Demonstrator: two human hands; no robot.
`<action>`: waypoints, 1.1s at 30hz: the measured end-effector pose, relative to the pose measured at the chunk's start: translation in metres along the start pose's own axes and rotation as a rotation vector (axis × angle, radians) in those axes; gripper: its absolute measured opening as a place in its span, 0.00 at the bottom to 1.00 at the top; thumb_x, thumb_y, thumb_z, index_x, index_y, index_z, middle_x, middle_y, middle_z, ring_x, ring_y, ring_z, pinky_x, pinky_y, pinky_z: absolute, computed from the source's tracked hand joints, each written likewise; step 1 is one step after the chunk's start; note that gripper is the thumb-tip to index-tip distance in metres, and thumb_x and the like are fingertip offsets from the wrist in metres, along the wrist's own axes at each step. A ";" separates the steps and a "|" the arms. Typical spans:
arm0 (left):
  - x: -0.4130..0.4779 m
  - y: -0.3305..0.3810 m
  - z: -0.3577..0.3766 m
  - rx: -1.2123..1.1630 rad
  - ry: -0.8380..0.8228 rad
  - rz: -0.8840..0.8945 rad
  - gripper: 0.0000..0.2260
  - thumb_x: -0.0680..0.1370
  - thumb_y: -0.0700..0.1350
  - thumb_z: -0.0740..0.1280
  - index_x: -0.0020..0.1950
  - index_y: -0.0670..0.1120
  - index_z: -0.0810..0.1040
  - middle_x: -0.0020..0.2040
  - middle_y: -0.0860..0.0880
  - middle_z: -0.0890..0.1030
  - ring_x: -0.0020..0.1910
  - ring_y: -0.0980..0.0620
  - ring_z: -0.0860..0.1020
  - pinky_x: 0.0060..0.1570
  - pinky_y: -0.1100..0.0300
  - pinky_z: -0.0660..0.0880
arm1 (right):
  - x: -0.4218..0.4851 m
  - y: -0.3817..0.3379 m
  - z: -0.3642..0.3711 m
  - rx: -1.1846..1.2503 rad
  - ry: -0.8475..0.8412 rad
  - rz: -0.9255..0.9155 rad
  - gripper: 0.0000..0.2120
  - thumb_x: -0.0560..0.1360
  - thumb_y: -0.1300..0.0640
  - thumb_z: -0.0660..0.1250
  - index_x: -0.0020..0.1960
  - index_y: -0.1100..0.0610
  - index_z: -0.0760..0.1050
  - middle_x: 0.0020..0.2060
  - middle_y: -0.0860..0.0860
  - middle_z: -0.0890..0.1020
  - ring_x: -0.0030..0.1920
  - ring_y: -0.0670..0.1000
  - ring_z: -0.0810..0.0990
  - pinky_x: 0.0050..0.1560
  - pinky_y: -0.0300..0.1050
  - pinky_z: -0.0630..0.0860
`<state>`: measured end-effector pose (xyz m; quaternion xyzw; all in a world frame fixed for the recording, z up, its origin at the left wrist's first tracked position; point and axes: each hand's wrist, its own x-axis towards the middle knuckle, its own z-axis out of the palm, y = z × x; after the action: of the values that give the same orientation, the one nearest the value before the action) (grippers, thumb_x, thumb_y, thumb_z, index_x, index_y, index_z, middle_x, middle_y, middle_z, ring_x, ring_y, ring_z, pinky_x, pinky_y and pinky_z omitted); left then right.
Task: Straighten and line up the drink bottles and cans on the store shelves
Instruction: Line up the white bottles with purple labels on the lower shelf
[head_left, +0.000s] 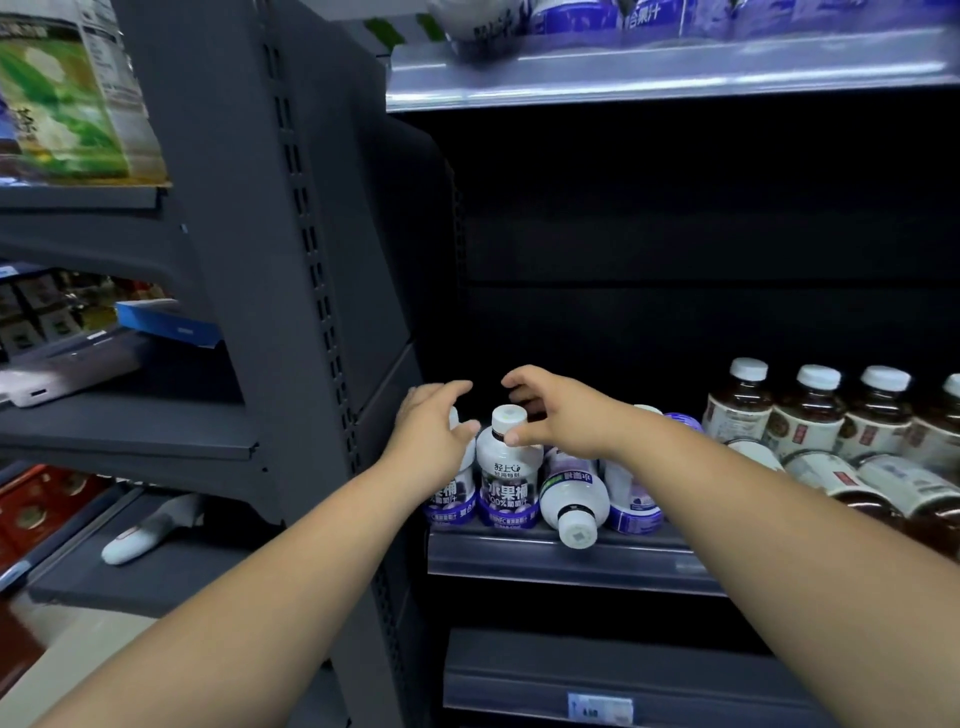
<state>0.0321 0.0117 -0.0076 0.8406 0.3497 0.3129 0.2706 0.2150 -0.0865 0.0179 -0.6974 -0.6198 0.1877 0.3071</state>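
left hand (431, 431) cups the end bottle (444, 493) – grip unclear; right hand (556, 415) loose, thumb touching the upright bottle (509, 467). square both, then stand the toppled bottle (571, 493) below the right wrist – label forward.

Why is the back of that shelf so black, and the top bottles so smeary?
Head view: little light reaches the shelf recess, so it reads near black; the top bottles are blurred near the frame edge; the wide lens bows the grey upright; the upper shelf edge shows glare.
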 end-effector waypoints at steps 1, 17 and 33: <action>0.001 0.006 -0.001 0.029 0.016 0.052 0.21 0.79 0.48 0.68 0.71 0.54 0.72 0.71 0.51 0.70 0.73 0.48 0.64 0.73 0.49 0.60 | -0.007 0.001 -0.002 0.012 0.023 -0.012 0.36 0.69 0.47 0.78 0.71 0.44 0.66 0.65 0.45 0.74 0.64 0.46 0.75 0.64 0.48 0.73; 0.006 0.038 0.023 0.169 -0.095 0.184 0.09 0.75 0.55 0.71 0.55 0.62 0.79 0.60 0.62 0.77 0.63 0.58 0.73 0.74 0.43 0.41 | -0.115 0.052 0.053 -0.304 0.152 0.069 0.24 0.65 0.47 0.80 0.57 0.46 0.75 0.51 0.44 0.72 0.51 0.47 0.73 0.55 0.49 0.73; 0.003 0.028 0.017 0.169 -0.078 0.168 0.13 0.75 0.55 0.71 0.59 0.61 0.78 0.59 0.60 0.76 0.56 0.62 0.73 0.74 0.47 0.43 | -0.097 0.027 0.043 -0.497 0.398 0.059 0.18 0.70 0.46 0.70 0.58 0.49 0.76 0.51 0.46 0.77 0.50 0.52 0.77 0.45 0.50 0.76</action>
<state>0.0572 -0.0070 0.0009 0.8984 0.2922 0.2708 0.1850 0.1916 -0.1746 -0.0437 -0.7918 -0.5540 -0.1009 0.2368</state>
